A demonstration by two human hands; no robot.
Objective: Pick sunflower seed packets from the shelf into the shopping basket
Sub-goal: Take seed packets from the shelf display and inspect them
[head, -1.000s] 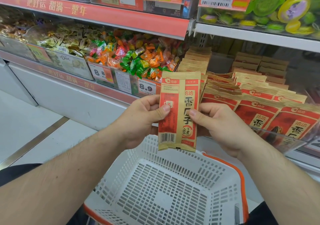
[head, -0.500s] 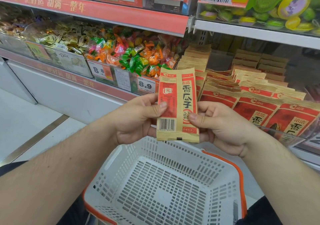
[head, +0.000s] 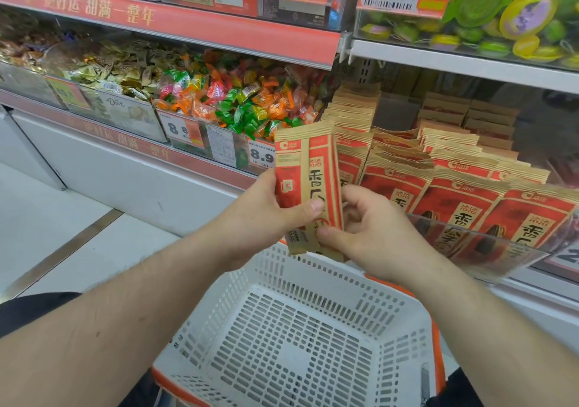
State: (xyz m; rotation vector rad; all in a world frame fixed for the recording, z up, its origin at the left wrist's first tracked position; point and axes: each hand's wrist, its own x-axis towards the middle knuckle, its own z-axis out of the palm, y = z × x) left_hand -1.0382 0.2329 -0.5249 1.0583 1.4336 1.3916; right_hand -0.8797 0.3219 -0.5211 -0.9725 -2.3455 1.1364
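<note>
Packet (head: 308, 187) is being pinched by left hand (head: 266, 215) and right hand (head: 369, 234) over basket (head: 313, 268); uneven grip release risks it falling outside.

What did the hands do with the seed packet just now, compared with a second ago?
The seed packet has tilted, its top leaning left. The left hand's thumb has slid across its front, and the right hand's grip has dropped to the packet's lower edge. Both hands still hold it above the white basket, which still has no packet in it.
</note>
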